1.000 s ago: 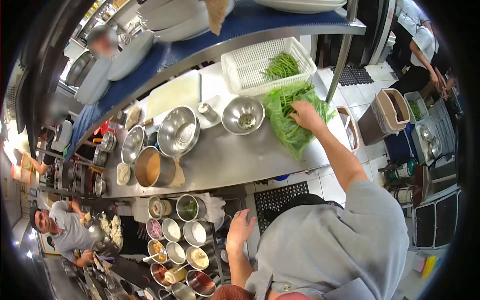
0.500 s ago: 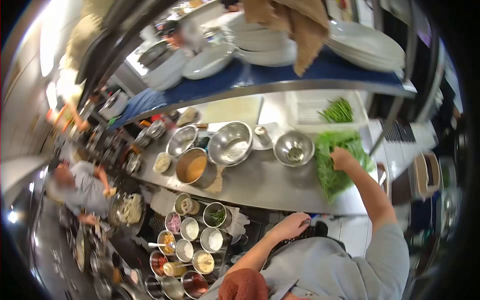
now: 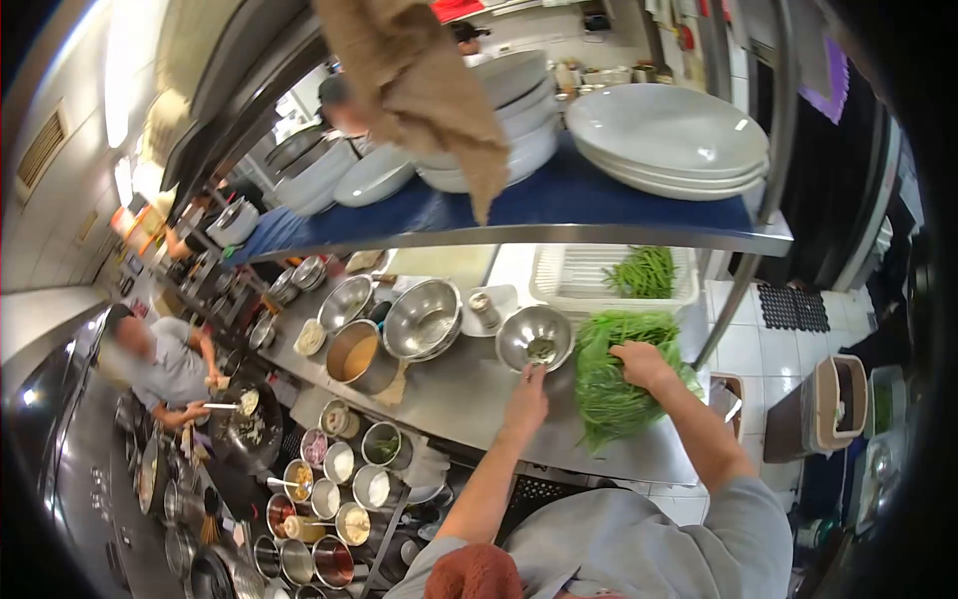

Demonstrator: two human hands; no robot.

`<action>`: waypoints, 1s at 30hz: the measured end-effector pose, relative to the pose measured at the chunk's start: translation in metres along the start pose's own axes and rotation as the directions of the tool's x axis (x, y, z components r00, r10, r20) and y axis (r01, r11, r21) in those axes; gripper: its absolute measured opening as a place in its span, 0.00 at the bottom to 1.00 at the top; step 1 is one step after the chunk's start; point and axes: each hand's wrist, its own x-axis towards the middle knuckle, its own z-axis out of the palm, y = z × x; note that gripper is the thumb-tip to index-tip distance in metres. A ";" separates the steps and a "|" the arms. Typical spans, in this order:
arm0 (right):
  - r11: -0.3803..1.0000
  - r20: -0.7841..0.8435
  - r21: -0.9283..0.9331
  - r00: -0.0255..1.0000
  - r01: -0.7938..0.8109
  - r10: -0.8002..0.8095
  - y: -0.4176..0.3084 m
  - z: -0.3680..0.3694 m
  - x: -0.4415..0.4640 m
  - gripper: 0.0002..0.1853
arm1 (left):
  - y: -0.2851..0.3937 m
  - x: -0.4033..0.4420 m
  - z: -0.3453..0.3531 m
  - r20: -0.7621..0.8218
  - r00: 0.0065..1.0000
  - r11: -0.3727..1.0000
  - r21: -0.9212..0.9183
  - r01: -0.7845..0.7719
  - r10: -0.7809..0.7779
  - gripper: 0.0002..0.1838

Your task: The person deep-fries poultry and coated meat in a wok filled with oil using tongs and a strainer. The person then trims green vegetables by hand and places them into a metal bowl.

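My left hand point(image 3: 527, 401) is at the near rim of a small steel mixing bowl point(image 3: 514, 344), its fingers closed on the edge. Some chopped greens point(image 3: 541, 349) lie at the bottom of that bowl. To the right, my right hand point(image 3: 644, 365) grips the top of a green plastic bag of leafy greens point(image 3: 609, 399), which rests on the steel counter point(image 3: 469, 399). The fingertips are partly hidden in the bag's folds.
Behind the bag stands a white basket point(image 3: 559, 275) with green beans point(image 3: 641, 272). Larger steel bowls point(image 3: 423, 317) and a pot of orange liquid point(image 3: 359, 357) are on the left. Overhead, a shelf point(image 3: 519, 225) carries white plates point(image 3: 669, 140). A co-worker point(image 3: 165, 359) cooks at far left.
My left hand has moved from beside my body up to the small bowl's rim. My right hand stays on the bag. The camera view has shifted, and the co-worker's wok contents look different.
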 end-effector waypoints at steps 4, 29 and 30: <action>0.970 -0.180 0.237 0.984 0.061 -0.018 0.009 -0.006 -0.005 0.19 | -0.008 0.001 0.004 0.033 0.999 0.984 0.178 0.016 -0.022 0.17; 0.848 -0.184 0.520 0.956 -0.101 0.227 -0.015 -0.029 -0.021 0.13 | 0.018 -0.071 -0.048 0.135 0.991 0.954 -0.295 0.047 -0.007 0.12; 0.875 -0.206 0.474 0.953 -0.101 0.221 -0.016 -0.031 -0.018 0.14 | 0.020 -0.071 -0.049 0.132 0.991 0.953 -0.301 0.030 0.010 0.12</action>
